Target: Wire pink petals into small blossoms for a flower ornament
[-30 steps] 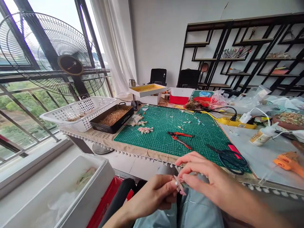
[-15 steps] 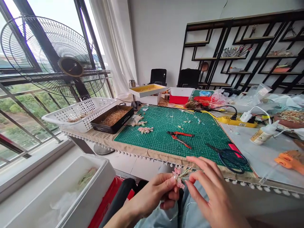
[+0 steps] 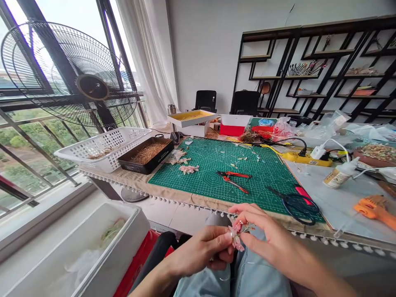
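Above my lap, my left hand (image 3: 213, 247) is closed around a small artificial flower spray (image 3: 237, 241), thumb and fingers pinching it. The spray has pink petals, a white pearl bead and thin pale stems that point right. My right hand (image 3: 267, 231) reaches over it from the right, thumb and bent forefinger around the petals and stems; the exact contact is partly hidden. A thin thread or wire hangs below the hands. Beyond them, red-handled pliers (image 3: 233, 178) and dark-handled scissors (image 3: 297, 206) lie on the green cutting mat (image 3: 198, 189).
More pink flower pieces (image 3: 188, 169) lie on the mat's left. A black box (image 3: 145, 159) of thin golden wires and a white basket (image 3: 74, 154) stand left. At right are a glue bottle (image 3: 338, 175), an orange glue gun (image 3: 371, 208) and a yellow power strip (image 3: 306, 158).
My right hand has moved left and closed in on the spray, its fingers now around the petals and stems. My left hand keeps its hold; the spray has shifted slightly right.
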{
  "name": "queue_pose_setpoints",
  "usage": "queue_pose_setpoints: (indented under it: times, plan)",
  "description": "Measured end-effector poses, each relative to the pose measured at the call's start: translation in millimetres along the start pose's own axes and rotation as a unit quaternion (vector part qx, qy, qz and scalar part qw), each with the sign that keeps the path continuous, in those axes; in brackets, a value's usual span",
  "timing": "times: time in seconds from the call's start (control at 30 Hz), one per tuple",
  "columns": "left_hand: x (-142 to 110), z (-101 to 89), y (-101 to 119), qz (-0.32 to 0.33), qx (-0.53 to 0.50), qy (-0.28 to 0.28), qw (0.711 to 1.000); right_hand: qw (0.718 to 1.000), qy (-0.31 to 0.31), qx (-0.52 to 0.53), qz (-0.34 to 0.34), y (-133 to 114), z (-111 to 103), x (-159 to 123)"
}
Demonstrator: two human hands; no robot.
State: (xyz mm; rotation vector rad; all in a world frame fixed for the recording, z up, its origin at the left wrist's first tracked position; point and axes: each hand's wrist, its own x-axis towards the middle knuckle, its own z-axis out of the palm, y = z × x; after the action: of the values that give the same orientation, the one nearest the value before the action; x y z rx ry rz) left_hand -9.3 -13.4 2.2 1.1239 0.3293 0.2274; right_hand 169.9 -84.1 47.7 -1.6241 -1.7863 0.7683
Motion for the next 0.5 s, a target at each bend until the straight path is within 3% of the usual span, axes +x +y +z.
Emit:
queue_pose_setpoints:
  times: [0.17, 0.3, 0.37, 0.5]
  plan:
    - [3, -1.6, -1, -0.011, -0.011, -0.004, 1.000, 0.999, -0.017, -0.039, -0.001, -2, -1, 4]
    - [6, -4.6, -7, -0.016, -0.055, 0.023, 0.998, 0.996, 0.065, -0.060, -0.009, 7, 8, 6]
    - [8, -6.1, -9, -0.020, -0.074, 0.035, 0.996, 0.995, 0.094, -0.040, -0.017, 10, 10, 7]
    - [7, -9.5, -12, -0.026, -0.103, 0.057, 0.993, 0.994, 0.070, 0.084, -0.005, 12, -4, 2]
